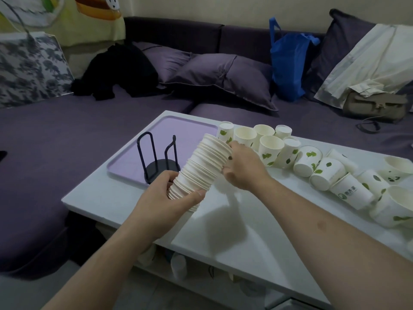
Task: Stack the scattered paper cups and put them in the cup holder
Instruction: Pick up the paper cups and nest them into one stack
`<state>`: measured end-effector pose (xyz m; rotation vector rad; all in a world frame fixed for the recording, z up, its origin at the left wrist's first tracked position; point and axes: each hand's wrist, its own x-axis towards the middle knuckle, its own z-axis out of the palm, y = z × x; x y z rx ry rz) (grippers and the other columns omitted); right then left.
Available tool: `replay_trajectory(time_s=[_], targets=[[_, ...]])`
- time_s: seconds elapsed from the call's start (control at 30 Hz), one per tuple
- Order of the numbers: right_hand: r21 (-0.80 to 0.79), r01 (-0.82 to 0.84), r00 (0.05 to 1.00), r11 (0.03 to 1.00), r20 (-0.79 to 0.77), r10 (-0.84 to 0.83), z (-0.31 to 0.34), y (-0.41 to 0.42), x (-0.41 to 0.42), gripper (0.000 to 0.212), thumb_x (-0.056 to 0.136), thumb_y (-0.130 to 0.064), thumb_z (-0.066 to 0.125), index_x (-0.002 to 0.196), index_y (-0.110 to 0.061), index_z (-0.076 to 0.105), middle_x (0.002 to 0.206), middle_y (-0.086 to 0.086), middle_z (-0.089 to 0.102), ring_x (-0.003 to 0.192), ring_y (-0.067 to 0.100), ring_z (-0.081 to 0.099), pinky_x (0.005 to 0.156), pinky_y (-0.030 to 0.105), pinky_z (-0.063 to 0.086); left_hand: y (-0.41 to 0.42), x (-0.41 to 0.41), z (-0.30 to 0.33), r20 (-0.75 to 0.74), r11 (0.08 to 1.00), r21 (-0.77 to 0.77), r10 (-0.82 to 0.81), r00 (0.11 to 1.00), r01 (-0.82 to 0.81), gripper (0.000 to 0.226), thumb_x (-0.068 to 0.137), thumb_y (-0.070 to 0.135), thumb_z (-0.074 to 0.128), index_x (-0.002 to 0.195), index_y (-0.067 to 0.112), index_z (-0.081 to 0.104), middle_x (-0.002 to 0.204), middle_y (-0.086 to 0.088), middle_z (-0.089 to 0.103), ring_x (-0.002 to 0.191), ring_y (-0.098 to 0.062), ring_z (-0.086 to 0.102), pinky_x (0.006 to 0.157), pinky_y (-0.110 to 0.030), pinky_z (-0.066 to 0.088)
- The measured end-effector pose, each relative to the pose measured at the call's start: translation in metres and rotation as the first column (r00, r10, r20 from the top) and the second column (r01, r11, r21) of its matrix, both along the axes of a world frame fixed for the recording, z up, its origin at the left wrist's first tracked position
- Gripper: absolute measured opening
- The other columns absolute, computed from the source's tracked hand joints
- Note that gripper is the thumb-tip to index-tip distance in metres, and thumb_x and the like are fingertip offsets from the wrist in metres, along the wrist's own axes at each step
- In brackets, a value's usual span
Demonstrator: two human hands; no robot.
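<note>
White table: both hands, left hand and right hand, grip the cup stack; next, probably stand it in the cup holder near the left edge.

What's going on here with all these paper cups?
A person is gathering paper cups into one stack. Both hands hold the tilted stack above the white table: the left hand grips its lower end, the right hand its upper end. The black wire cup holder stands empty on a purple tray. Many loose cups, some upright and some tipped over, still lie along the table's right side.
</note>
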<state>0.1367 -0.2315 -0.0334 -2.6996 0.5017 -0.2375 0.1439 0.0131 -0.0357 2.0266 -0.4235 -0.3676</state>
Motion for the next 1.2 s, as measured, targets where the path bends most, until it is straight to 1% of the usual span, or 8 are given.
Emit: replay_trajectory(time_s=[0.17, 0.37, 0.5, 0.7, 0.83, 0.97, 1.1, 1.2], targets=[[0.546, 0.056, 0.913, 0.836, 0.312, -0.265, 0.009, -0.025, -0.053, 0.083, 0.094, -0.029, 0.079, 0.161, -0.034, 0.032, 0.124, -0.021, 0.059, 0.111, 0.008, 0.061, 0.096, 0.035, 0.050, -0.010, -0.007, 0.003, 0.013, 0.997, -0.015, -0.072, 0.997, 0.072, 0.048, 0.085, 0.047, 0.088, 0.123, 0.041, 0.059, 0.107, 0.011, 0.074, 0.089, -0.006, 0.073, 0.070, -0.021, 0.054], [0.811, -0.053, 0.736, 0.583, 0.426, -0.526, 0.039, -0.037, -0.085, 0.055, 0.077, -0.042, 0.085, 0.126, -0.022, 0.069, 0.113, 0.000, 0.075, 0.107, 0.025, 0.074, 0.097, 0.051, 0.062, -0.020, -0.012, 0.000, 0.044, 0.989, 0.014, -0.148, 0.988, 0.148, 0.055, 0.085, 0.041, 0.090, 0.130, 0.037, 0.058, 0.112, 0.010, 0.071, 0.094, -0.011, 0.072, 0.072, -0.020, 0.054], [0.832, -0.161, 0.722, 0.532, 0.466, -0.511, 0.046, -0.028, -0.086, 0.049, 0.076, -0.040, 0.086, 0.118, -0.018, 0.073, 0.116, 0.010, 0.077, 0.109, 0.033, 0.075, 0.097, 0.053, 0.063, -0.022, -0.016, -0.002, 0.077, 0.986, 0.041, -0.164, 0.983, 0.161, 0.055, 0.084, 0.043, 0.090, 0.129, 0.037, 0.058, 0.109, 0.012, 0.071, 0.091, -0.010, 0.072, 0.069, -0.018, 0.054], [0.732, -0.145, 0.834, 0.666, 0.453, -0.315, 0.038, -0.002, -0.076, 0.057, 0.080, -0.045, 0.082, 0.131, -0.025, 0.068, 0.117, -0.003, 0.074, 0.107, 0.016, 0.070, 0.089, 0.032, 0.057, -0.021, -0.015, -0.006, 0.098, 0.990, 0.011, -0.144, 0.985, 0.144, 0.054, 0.082, 0.044, 0.091, 0.125, 0.043, 0.057, 0.109, 0.014, 0.072, 0.087, -0.001, 0.072, 0.073, -0.022, 0.058], [0.713, -0.214, 0.877, 0.668, 0.441, -0.189, 0.041, 0.004, -0.076, 0.051, 0.094, -0.049, 0.060, 0.135, -0.021, 0.070, 0.130, -0.006, 0.073, 0.121, 0.010, 0.066, 0.105, 0.035, 0.050, -0.021, -0.013, -0.006, 0.092, 0.991, -0.001, -0.135, 0.987, 0.136, 0.057, 0.084, 0.042, 0.090, 0.130, 0.038, 0.057, 0.112, 0.012, 0.071, 0.094, -0.011, 0.073, 0.073, -0.022, 0.057], [0.667, -0.266, 0.889, 0.696, 0.449, -0.091, 0.042, 0.006, -0.080, 0.059, 0.104, -0.050, 0.043, 0.159, -0.031, 0.049, 0.159, -0.019, 0.052, 0.148, 0.001, 0.045, 0.128, 0.038, 0.032, -0.020, -0.011, -0.006, 0.088, 0.992, -0.013, -0.122, 0.989, 0.123, 0.056, 0.084, 0.041, 0.090, 0.129, 0.039, 0.057, 0.111, 0.012, 0.072, 0.093, -0.010, 0.072, 0.074, -0.025, 0.059], [0.668, -0.357, 0.925, 0.653, 0.350, 0.147, 0.032, 0.008, -0.077, 0.050, 0.110, -0.044, 0.042, 0.159, -0.035, 0.050, 0.162, -0.021, 0.049, 0.153, -0.003, 0.037, 0.132, 0.042, 0.024, -0.020, -0.011, -0.007, 0.095, 0.994, -0.006, -0.110, 0.989, 0.111, 0.054, 0.085, 0.043, 0.090, 0.128, 0.039, 0.057, 0.111, 0.012, 0.072, 0.093, -0.011, 0.073, 0.074, -0.025, 0.057], [0.690, -0.387, 0.907, 0.612, 0.404, 0.119, 0.032, 0.005, -0.077, 0.050, 0.107, -0.046, 0.041, 0.154, -0.035, 0.056, 0.157, -0.018, 0.056, 0.150, 0.004, 0.045, 0.128, 0.043, 0.031, -0.020, -0.011, -0.007, 0.097, 0.994, -0.009, -0.103, 0.990, 0.105, 0.054, 0.085, 0.043, 0.090, 0.128, 0.040, 0.058, 0.111, 0.013, 0.072, 0.091, -0.011, 0.073, 0.074, -0.025, 0.057]])
